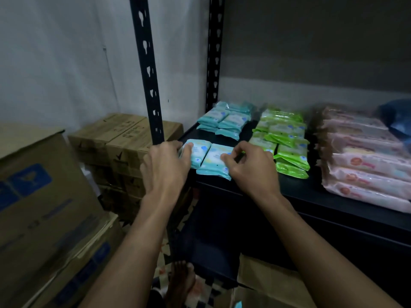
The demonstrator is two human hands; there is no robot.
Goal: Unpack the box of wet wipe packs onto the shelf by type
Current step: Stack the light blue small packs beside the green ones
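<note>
While both hands are on them, the two pale blue plastic wet wipe packs (209, 157) sit side by side at the front left corner of the black metal shelf (311, 196). Left hand (165, 167) has fingers curled round the left pack's edge; right hand (251, 166) pinches the right pack's edge. I'd nudge them straight back toward 12 o'clock, flush with the blue stack (226, 120). Green packs (287, 141) sit at 3 o'clock, pink packs (367, 165) beyond. Cardboard boxes (124, 143) at 9 o'clock are closed, contents unknown.

Single head view, angled forward-down, close over shelf (311, 196) front edge.
</note>
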